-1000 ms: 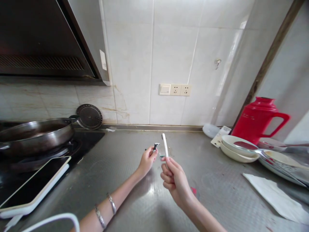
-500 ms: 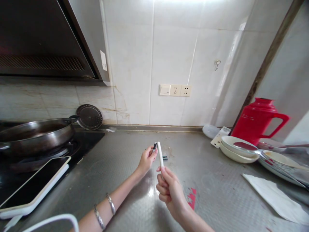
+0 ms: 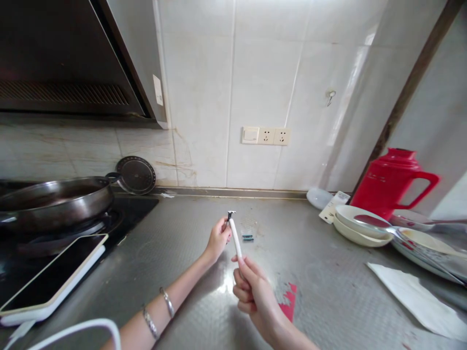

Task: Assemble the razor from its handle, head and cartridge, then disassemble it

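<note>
White stick (image 3: 235, 238), pinched between thumb and forefinger of the right hand (image 3: 255, 290), the remaining fingers curled; it tilts away from these fingertips toward the left hand (image 3: 218, 239). A red patch (image 3: 289, 304) lies beside the right wrist. Beyond the right fingertips, two small dark strips (image 3: 248, 237) lie loose, in neither hand. Farthest, the left fingers appear to pinch a black piece (image 3: 229, 216) with a crosswise top, where the stick's far end overlaps it in view. Judged progress: both parts are in hand and aligned; whether they touch or are joined cannot be told.
</note>
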The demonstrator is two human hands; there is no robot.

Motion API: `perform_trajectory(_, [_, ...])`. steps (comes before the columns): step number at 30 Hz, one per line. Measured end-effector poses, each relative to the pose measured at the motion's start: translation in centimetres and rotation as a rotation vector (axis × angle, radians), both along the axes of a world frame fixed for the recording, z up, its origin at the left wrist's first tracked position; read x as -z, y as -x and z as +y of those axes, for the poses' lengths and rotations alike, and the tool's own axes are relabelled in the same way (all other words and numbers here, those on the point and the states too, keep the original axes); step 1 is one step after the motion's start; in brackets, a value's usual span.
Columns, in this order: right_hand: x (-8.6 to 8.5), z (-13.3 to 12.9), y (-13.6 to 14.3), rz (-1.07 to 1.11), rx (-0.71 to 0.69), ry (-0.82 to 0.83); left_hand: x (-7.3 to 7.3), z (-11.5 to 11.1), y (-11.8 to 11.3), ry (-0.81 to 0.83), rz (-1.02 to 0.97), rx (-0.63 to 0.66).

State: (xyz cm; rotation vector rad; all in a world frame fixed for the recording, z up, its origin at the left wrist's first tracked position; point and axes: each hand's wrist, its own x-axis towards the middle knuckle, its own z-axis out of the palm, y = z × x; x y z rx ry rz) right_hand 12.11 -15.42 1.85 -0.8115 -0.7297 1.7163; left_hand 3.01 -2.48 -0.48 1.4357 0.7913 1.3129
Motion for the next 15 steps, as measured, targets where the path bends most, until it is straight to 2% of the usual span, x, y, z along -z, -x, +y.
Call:
perform_trajectory(2, [-0.8,1.0,-0.6,-0.028,0.055,-0.13,0.1,0.1,0.1,0.044,0.001,0.026])
perform_trajectory(4, [-2.3,3.1,-1.8,-0.09,0.138,-0.297,0.3,0.1,0.1,0.102,-0.002,0.045])
perform_trajectory(8, [-4.6,8.7,-5.2,-0.444,0.261,-0.591,0.5,0.1,0.0,0.17,-0.055,0.016])
perform_trajectory(11, [-4.2,11.9,-7.3,-0.76,0.288,-0.715,0.4,0.1,0.0,0.201,-0.073,-0.005])
perform_trajectory(15, [-2.0,13.7,-8.6,-1.062,0.408,-0.67,0.2,-0.1,0.0,0.235,-0.069,-0.017])
